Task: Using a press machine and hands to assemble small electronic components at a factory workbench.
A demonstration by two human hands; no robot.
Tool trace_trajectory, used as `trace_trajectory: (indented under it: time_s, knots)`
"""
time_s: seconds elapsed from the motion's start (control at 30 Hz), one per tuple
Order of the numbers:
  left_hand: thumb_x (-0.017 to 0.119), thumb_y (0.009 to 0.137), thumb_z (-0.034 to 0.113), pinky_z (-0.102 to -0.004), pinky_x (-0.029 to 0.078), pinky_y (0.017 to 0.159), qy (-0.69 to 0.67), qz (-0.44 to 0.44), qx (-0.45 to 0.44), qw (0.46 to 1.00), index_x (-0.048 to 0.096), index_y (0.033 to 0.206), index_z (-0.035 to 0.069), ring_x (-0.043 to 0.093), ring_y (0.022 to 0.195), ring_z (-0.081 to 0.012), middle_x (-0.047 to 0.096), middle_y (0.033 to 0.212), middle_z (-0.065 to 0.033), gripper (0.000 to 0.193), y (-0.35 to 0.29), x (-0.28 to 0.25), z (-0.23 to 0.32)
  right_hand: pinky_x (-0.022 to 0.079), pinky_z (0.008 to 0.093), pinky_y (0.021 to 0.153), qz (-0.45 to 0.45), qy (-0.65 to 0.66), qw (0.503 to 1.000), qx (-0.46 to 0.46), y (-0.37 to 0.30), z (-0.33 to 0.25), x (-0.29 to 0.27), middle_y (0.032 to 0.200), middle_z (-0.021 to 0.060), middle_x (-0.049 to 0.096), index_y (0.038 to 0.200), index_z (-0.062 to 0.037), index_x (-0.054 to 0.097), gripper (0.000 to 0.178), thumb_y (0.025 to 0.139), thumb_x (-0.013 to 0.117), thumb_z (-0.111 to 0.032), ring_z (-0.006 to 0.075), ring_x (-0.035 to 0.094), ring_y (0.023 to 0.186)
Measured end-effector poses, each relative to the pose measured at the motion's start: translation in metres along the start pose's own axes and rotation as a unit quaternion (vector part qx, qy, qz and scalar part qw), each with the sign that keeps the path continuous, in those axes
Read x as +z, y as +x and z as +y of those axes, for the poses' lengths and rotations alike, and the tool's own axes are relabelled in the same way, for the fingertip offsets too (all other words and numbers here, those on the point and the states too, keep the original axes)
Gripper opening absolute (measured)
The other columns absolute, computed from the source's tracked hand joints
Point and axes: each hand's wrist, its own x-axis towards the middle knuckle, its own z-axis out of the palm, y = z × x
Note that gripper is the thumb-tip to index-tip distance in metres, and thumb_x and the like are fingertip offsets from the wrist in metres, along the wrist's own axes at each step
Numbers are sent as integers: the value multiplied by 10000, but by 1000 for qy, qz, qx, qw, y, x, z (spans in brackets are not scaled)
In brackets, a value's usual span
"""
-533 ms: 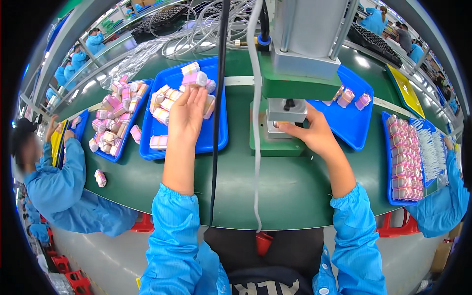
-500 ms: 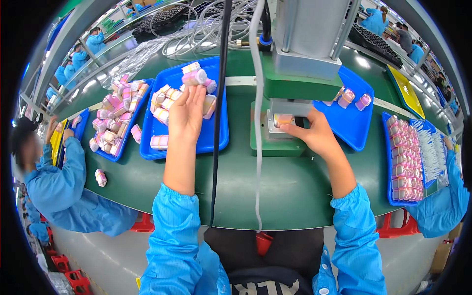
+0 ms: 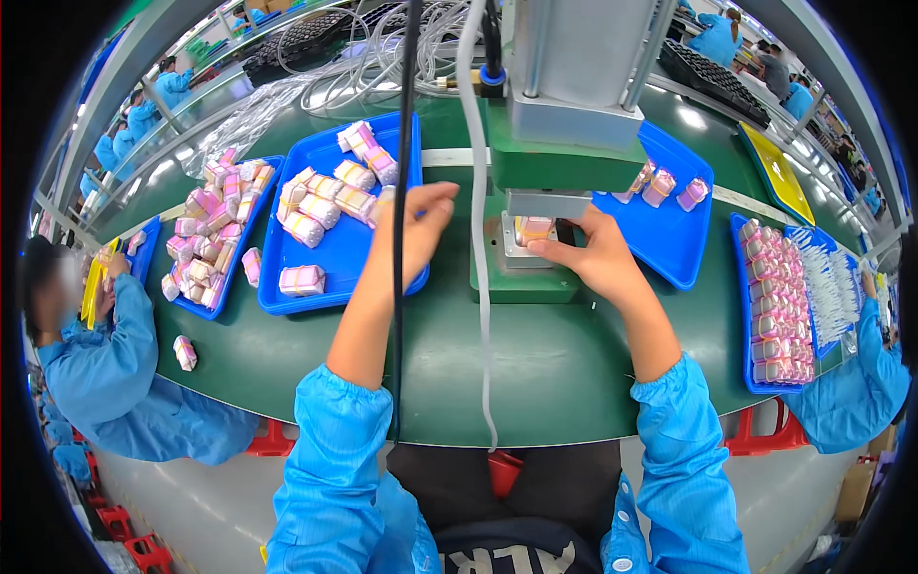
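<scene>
My right hand (image 3: 602,251) is at the green press (image 3: 564,158), thumb and fingers closing on a small pink-and-white wrapped bundle (image 3: 533,230) with a yellowish band. That bundle sits in the metal fixture (image 3: 514,256) under the press head; part of the grip is hidden. My left hand (image 3: 421,222) hovers by the right side of a blue tray (image 3: 335,301), its fingers curled together and pointing right, with nothing visible in them. Several similar bundles (image 3: 316,206) lie loose in that tray, one partly hidden behind the left hand.
Another blue tray (image 3: 222,304) heaped with bundles stands left, one loose bundle (image 3: 185,353) near it. Behind the press, a blue tray (image 3: 681,258) holds 3 bundles. Rows of bundles fill a tray (image 3: 738,316) at right. A black cable (image 3: 400,316) and grey hose (image 3: 486,335) hang in front. Co-workers sit on both sides.
My left hand has turned from palm-up over the tray and moved right, toward the press. A bundle near its fingertips now lies in the tray. My right hand stays at the fixture.
</scene>
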Motion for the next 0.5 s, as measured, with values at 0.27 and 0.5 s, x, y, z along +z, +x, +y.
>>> trace_trajectory:
  time_s: [0.27, 0.5]
  knots:
    - [705, 896, 208, -378, 376, 1092, -92, -121, 65, 986, 580, 1320, -1, 507, 1292, -254, 582, 1349, -134, 489, -17, 38, 23, 481, 321, 884, -2, -41, 999, 4, -2, -6, -1, 1117, 75, 616, 1105, -22, 700, 376, 772, 806, -162, 218, 608, 992]
    - [743, 861, 193, -370, 401, 1054, -134, -89, 19, 987, 676, 1190, 29, 576, 1182, -250, 632, 1283, -122, 373, -20, 55, 28, 486, 322, 885, 1, -29, 999, -46, 2, 1, -1, 1074, 88, 620, 1124, -12, 691, 404, 778, 811, -182, 218, 614, 978]
